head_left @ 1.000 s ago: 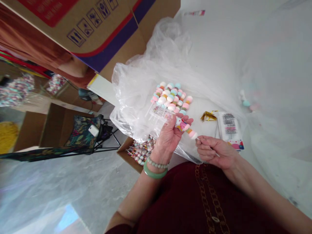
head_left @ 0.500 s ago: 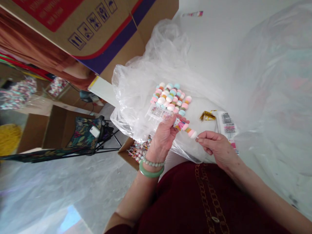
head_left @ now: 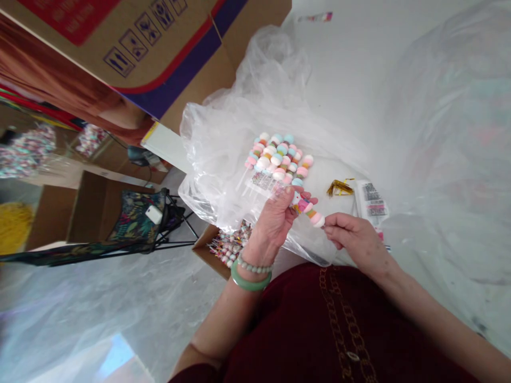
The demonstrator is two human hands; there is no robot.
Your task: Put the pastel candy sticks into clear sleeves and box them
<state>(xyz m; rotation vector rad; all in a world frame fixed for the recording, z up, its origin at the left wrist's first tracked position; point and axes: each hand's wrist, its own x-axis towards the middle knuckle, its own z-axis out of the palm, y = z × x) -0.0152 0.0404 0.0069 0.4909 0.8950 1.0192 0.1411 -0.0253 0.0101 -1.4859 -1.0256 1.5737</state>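
My left hand (head_left: 275,218) is closed around a small printed plastic wrapper (head_left: 300,202). Out of its near end sticks a marshmallow skewer (head_left: 314,215) in pink, orange and white; the rest of it is hidden by wrapper and fingers. At the skewer's white end, my right hand (head_left: 351,236) pinches the tip, where a thin stick is mostly covered by the fingers. Just beyond my left hand lies a pile of pastel marshmallow skewers (head_left: 277,154) on clear plastic sheeting (head_left: 223,143). Gold twist ties (head_left: 339,187) and a stack of printed wrappers (head_left: 371,202) lie beyond my right hand.
A large printed carton (head_left: 175,69) stands at the upper left, with a person's arm (head_left: 128,114) behind it. Below the table edge, an open box (head_left: 211,252) holds more skewers. A folding chair (head_left: 133,218) bears a white phone (head_left: 154,214). Bulky clear plastic (head_left: 459,159) covers the right side.
My right hand has come up against the skewer's white end, closing the short stretch of stick seen before. Both the wrapper and my left hand have shifted slightly right.
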